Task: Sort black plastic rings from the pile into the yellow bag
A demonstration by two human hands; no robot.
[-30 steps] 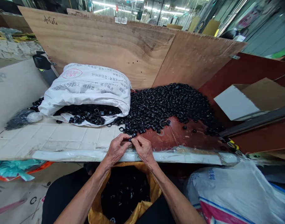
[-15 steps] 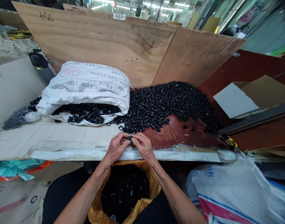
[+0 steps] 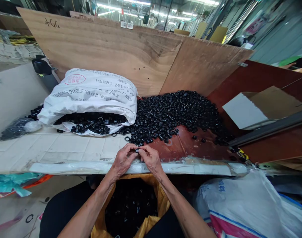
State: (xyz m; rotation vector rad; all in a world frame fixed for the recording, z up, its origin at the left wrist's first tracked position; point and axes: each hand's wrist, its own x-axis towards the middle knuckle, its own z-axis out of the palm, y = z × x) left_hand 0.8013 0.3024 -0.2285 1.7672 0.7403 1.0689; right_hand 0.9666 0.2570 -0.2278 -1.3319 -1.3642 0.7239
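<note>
Black part sits pinched between left hand and right hand.

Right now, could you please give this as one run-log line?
left hand: pinching small black piece | right hand: touching same piece | pile of black pieces: beyond hands, beside white printed sack | yellow sack: open below

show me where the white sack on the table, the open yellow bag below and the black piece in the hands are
white sack (image 3: 91, 92): head view, on its printed upper side
yellow bag (image 3: 163, 199): head view, on its right wall
black piece (image 3: 136, 150): head view, on its exposed part
</note>
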